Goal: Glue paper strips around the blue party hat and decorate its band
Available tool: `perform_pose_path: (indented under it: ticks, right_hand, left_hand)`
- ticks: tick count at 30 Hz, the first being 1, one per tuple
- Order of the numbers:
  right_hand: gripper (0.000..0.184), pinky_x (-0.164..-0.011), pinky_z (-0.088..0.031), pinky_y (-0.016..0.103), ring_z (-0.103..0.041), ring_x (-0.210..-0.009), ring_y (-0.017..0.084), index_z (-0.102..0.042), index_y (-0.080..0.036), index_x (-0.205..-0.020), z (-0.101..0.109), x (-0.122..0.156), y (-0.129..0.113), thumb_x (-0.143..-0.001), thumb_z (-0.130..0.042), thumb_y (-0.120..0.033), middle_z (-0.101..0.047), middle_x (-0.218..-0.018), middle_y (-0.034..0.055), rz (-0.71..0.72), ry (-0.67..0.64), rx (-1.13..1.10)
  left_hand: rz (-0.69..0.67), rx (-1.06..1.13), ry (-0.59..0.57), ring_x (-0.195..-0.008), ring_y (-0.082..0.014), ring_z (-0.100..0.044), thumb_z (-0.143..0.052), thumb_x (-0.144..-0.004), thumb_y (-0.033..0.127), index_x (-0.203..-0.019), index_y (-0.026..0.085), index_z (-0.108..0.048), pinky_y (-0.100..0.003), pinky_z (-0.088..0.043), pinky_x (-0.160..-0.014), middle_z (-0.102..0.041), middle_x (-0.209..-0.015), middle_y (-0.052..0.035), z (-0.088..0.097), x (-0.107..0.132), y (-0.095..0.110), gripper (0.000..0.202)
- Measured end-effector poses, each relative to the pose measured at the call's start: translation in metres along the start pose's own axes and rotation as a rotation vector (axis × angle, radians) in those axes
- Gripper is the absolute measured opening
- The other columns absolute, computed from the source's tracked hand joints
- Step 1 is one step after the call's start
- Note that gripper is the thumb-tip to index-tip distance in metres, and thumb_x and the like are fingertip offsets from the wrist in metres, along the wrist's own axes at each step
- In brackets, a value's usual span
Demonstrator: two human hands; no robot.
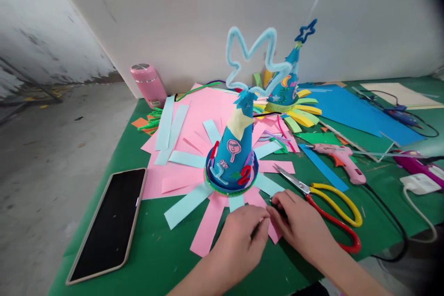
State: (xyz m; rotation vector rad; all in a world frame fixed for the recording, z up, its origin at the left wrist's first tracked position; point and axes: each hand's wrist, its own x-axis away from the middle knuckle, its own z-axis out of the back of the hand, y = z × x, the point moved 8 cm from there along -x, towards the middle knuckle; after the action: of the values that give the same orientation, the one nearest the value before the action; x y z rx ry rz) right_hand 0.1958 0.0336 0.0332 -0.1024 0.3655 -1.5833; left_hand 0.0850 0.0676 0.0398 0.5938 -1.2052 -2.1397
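A blue paper party hat [239, 134] stands upright, with a cream star, small felt decorations and a large light-blue pipe-cleaner star [274, 34] on its tip. Pink and light-blue paper strips fan out around its base. Both my hands are at the front right of the brim, their fingertips almost meeting over a pink paper strip [275, 232]. My left hand [243, 233] is closed, pinching the strip from the left. My right hand [300, 222] is closed too, pinching it from the right. The exact contact is partly hidden by my fingers.
Scissors [305, 188] lie open beside my right hand, and a pink glue gun [342, 159] with a cable lies beyond. A phone [109, 224] lies at left. Behind stand a pink flask [149, 84] and a second hat [286, 83], near blue paper [357, 113].
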Motion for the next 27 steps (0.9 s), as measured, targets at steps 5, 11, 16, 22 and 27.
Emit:
perform_pose_path:
  ticks: [5, 11, 16, 22, 27]
  right_hand:
    - [0.019, -0.056, -0.035, 0.029, -0.054, -0.064, 0.018, -0.048, -0.020, -0.074, -0.016, -0.004, 0.006, -0.091, -0.041, -0.023, -0.055, -0.072, 0.0022, -0.026, -0.095, 0.046]
    - [0.024, -0.066, -0.039, 0.029, -0.050, -0.072, 0.015, -0.045, -0.021, -0.082, 0.000, -0.009, 0.018, -0.096, -0.031, -0.034, -0.054, -0.079, 0.0009, -0.138, -0.272, -0.472]
    - [0.025, -0.066, -0.039, 0.025, -0.047, -0.071, 0.012, -0.045, -0.021, -0.081, 0.007, -0.014, 0.017, -0.093, -0.040, -0.042, -0.049, -0.075, -0.0017, -0.210, -0.480, -0.949]
    - [0.026, -0.062, -0.035, 0.023, -0.041, -0.068, 0.009, -0.044, -0.019, -0.080, 0.002, -0.017, 0.003, -0.092, -0.043, -0.042, -0.043, -0.073, -0.0031, -0.157, -0.657, -1.100]
    - [0.026, -0.060, -0.033, 0.021, -0.039, -0.068, 0.009, -0.046, -0.019, -0.081, 0.003, -0.019, -0.001, -0.092, -0.043, -0.042, -0.043, -0.073, -0.0034, -0.085, -0.724, -1.031]
  left_hand:
    - [-0.304, -0.617, -0.020, -0.059, -0.0211, -0.054, -0.040, -0.084, 0.011, -0.089, 0.013, -0.059, -0.033, -0.035, -0.056, -0.063, -0.068, -0.0074, -0.017, 0.007, 0.011, 0.020]
    - [-0.293, -0.669, 0.000, -0.053, -0.0210, -0.054, -0.042, -0.084, 0.013, -0.081, 0.014, -0.059, -0.032, -0.034, -0.052, -0.060, -0.061, -0.0052, -0.016, 0.003, 0.011, 0.017]
    - [-0.219, -0.484, 0.239, -0.060, -0.0196, -0.055, -0.040, -0.088, 0.017, -0.095, 0.013, -0.056, -0.030, -0.038, -0.056, -0.063, -0.069, -0.0065, 0.004, 0.003, 0.021, 0.018]
    - [0.117, -0.185, 0.163, -0.057, -0.0154, -0.045, -0.038, -0.091, 0.032, -0.115, 0.012, -0.049, -0.027, -0.033, -0.055, -0.051, -0.064, -0.0012, 0.008, -0.007, 0.011, 0.033]
    - [0.271, 0.284, -0.016, -0.061, -0.0114, -0.039, -0.035, -0.090, 0.037, -0.072, 0.017, -0.045, -0.024, -0.030, -0.056, -0.044, -0.066, 0.0011, -0.002, -0.020, 0.003, 0.029]
